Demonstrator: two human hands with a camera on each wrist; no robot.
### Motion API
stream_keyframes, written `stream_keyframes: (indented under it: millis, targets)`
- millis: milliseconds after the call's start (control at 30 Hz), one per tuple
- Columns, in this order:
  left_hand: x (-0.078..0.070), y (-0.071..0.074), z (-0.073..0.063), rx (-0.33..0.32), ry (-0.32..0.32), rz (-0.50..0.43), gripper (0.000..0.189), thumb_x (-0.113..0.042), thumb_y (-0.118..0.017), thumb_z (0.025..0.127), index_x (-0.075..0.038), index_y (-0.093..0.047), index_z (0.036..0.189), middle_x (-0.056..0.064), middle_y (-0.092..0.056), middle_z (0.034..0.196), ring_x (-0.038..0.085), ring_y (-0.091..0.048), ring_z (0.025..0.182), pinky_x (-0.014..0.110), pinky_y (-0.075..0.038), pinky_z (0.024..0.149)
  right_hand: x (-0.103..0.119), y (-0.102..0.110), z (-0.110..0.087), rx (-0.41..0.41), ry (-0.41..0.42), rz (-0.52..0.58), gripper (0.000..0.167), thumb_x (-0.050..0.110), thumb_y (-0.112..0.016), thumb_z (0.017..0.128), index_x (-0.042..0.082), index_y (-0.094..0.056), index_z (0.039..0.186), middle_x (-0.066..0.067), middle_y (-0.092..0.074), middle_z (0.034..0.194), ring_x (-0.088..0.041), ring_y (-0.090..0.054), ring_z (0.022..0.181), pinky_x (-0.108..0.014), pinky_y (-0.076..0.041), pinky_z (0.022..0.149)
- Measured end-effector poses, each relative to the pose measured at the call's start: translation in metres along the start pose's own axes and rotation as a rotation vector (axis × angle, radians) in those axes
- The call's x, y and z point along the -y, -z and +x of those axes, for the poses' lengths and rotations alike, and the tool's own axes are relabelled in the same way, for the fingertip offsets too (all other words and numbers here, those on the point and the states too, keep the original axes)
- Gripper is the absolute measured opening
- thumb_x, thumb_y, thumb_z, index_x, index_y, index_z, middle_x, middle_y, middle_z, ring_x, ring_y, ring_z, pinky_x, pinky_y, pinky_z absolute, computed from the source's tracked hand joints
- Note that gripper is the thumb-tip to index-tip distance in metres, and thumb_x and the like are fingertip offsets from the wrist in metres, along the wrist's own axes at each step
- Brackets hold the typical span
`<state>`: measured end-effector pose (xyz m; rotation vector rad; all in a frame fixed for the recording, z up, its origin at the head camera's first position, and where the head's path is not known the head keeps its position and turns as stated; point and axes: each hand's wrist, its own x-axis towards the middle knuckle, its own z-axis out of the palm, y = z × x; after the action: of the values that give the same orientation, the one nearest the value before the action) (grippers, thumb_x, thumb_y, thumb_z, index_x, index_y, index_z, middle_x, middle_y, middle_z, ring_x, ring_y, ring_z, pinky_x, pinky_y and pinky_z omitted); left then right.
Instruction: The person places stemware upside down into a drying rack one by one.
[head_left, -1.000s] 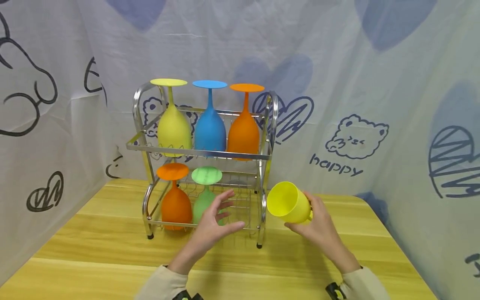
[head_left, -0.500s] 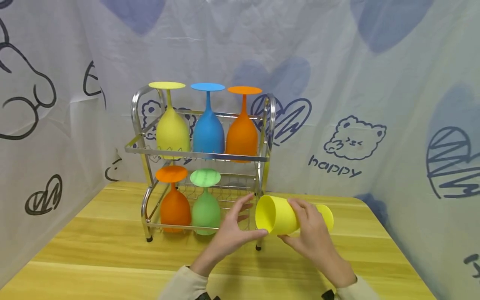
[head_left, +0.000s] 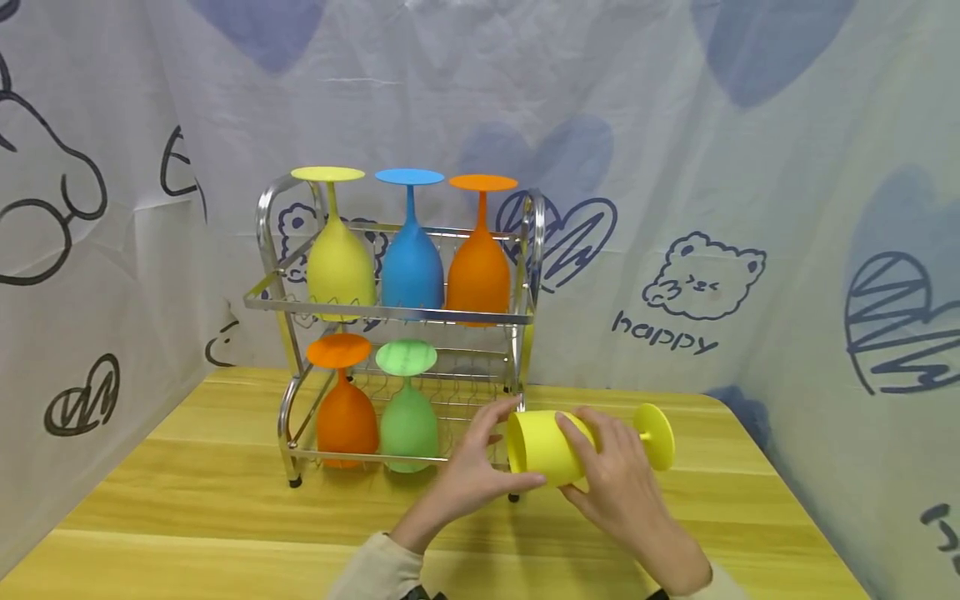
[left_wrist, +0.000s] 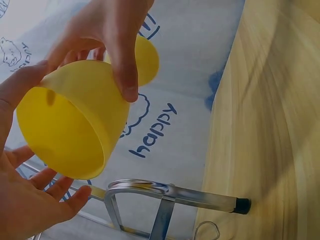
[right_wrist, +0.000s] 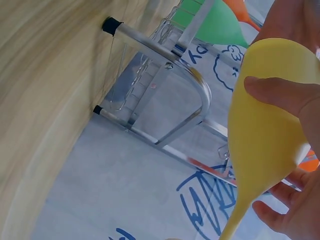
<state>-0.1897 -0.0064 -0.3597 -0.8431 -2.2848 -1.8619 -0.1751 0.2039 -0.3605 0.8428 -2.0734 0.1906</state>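
A yellow wine goblet [head_left: 542, 450] lies on its side in the air, mouth to the left and foot to the right. My right hand [head_left: 624, 485] grips its bowl, thumb on one side and fingers round the other. My left hand [head_left: 468, 477] reaches to the mouth with thumb and fingers spread on either side of the rim. In the left wrist view, one digit of that hand is right at the rim of the goblet [left_wrist: 95, 100], while the other fingers [left_wrist: 77, 200] lie just beyond the opposite edge. The right wrist view shows the goblet's bowl [right_wrist: 270, 130] tapering to its stem.
A two-tier metal rack [head_left: 397, 313] stands left of the goblet on the wooden table [head_left: 187, 500]. Upside-down yellow [head_left: 341, 267], blue [head_left: 412, 271] and orange [head_left: 478, 279] goblets fill its top; orange [head_left: 347, 421] and green [head_left: 408, 427] ones stand below. A printed cloth [head_left: 675, 125] hangs behind.
My right hand has brought the goblet left and lower, turning it onto its side so its foot shows. My left hand has moved right to the goblet's rim.
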Motion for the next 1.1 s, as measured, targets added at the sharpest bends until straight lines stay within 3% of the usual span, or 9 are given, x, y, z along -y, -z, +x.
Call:
stream_keyframes:
  millis: [300, 433, 467, 600, 700, 800, 867, 1000, 1100]
  targets:
    - [0.003, -0.001, -0.001, -0.020, 0.021, -0.067, 0.073, -0.013, -0.084, 0.074, -0.009, -0.049, 0.138, 0.012, -0.044, 0.138, 0.034, -0.044, 0.124, 0.046, -0.049, 0.095, 0.006, -0.001, 0.000, 0.020, -0.031, -0.016, 0.096, 0.012, -0.098, 0.040, 0.003, -0.055, 0.125, -0.024, -0.054, 0.115, -0.039, -0.054, 0.093, -0.051, -0.050, 0.078]
    - [0.006, 0.000, -0.001, -0.046, 0.022, -0.130, 0.069, -0.012, -0.082, 0.076, -0.008, -0.050, 0.137, 0.013, -0.046, 0.137, 0.034, -0.045, 0.123, 0.045, -0.049, 0.094, 0.009, -0.001, -0.001, 0.008, -0.035, -0.019, 0.093, 0.012, -0.096, 0.045, 0.003, -0.053, 0.127, -0.024, -0.052, 0.119, -0.040, -0.053, 0.098, -0.053, -0.049, 0.080]
    - [0.006, 0.000, -0.001, -0.055, 0.022, -0.157, 0.068, -0.011, -0.082, 0.077, -0.007, -0.050, 0.138, 0.014, -0.046, 0.137, 0.035, -0.045, 0.123, 0.045, -0.049, 0.094, 0.010, -0.001, -0.001, -0.006, -0.030, -0.008, 0.089, 0.012, -0.094, 0.049, 0.002, -0.053, 0.128, -0.025, -0.052, 0.121, -0.041, -0.053, 0.100, -0.054, -0.048, 0.081]
    - [0.009, 0.003, -0.001, -0.098, 0.042, -0.280, 0.067, -0.011, -0.078, 0.081, -0.002, -0.047, 0.139, 0.020, -0.045, 0.137, 0.038, -0.049, 0.121, 0.041, -0.050, 0.094, 0.012, 0.000, -0.003, -0.149, -0.001, 0.071, 0.048, 0.023, -0.072, 0.083, -0.001, -0.057, 0.123, -0.025, -0.054, 0.123, -0.041, -0.053, 0.106, -0.051, -0.045, 0.087]
    - [0.011, 0.006, -0.001, -0.136, 0.079, -0.369, 0.066, -0.011, -0.076, 0.083, -0.003, -0.045, 0.141, 0.021, -0.047, 0.136, 0.037, -0.050, 0.120, 0.038, -0.052, 0.090, 0.014, -0.001, -0.004, -0.269, -0.043, 0.159, 0.042, 0.031, -0.053, 0.097, -0.005, -0.061, 0.118, -0.024, -0.057, 0.120, -0.039, -0.055, 0.104, -0.038, -0.043, 0.096]
    - [0.011, 0.008, -0.001, -0.162, 0.111, -0.447, 0.065, -0.011, -0.073, 0.084, -0.004, -0.044, 0.142, 0.017, -0.048, 0.136, 0.032, -0.048, 0.122, 0.035, -0.052, 0.089, 0.019, 0.000, -0.006, -0.268, -0.226, 0.311, 0.037, 0.021, -0.062, 0.094, -0.007, -0.059, 0.118, -0.021, -0.059, 0.118, -0.034, -0.056, 0.104, -0.022, -0.040, 0.099]
    - [0.011, 0.009, -0.001, -0.165, 0.122, -0.492, 0.064, -0.012, -0.071, 0.085, -0.003, -0.043, 0.142, 0.016, -0.048, 0.136, 0.030, -0.047, 0.123, 0.033, -0.052, 0.089, 0.022, 0.003, -0.007, -0.203, -0.417, 0.466, 0.038, 0.012, -0.066, 0.091, -0.006, -0.057, 0.122, -0.017, -0.059, 0.120, -0.025, -0.055, 0.107, -0.016, -0.042, 0.097]
    - [0.010, 0.010, -0.001, -0.139, 0.121, -0.581, 0.064, -0.011, -0.066, 0.086, -0.003, -0.040, 0.144, 0.017, -0.046, 0.135, 0.028, -0.050, 0.121, 0.036, -0.051, 0.091, 0.024, 0.011, -0.001, -0.038, -0.803, 0.865, 0.047, 0.006, -0.063, 0.093, -0.002, -0.046, 0.136, -0.015, -0.053, 0.132, -0.009, -0.053, 0.112, -0.017, -0.047, 0.092]
    - [0.010, 0.011, -0.002, -0.102, 0.116, -0.625, 0.065, -0.011, -0.064, 0.086, -0.004, -0.037, 0.145, 0.019, -0.045, 0.135, 0.027, -0.052, 0.118, 0.039, -0.051, 0.091, 0.023, 0.015, 0.005, 0.004, -0.953, 1.138, 0.053, 0.008, -0.056, 0.098, -0.002, -0.033, 0.145, -0.020, -0.044, 0.140, -0.008, -0.053, 0.115, -0.026, -0.049, 0.094]
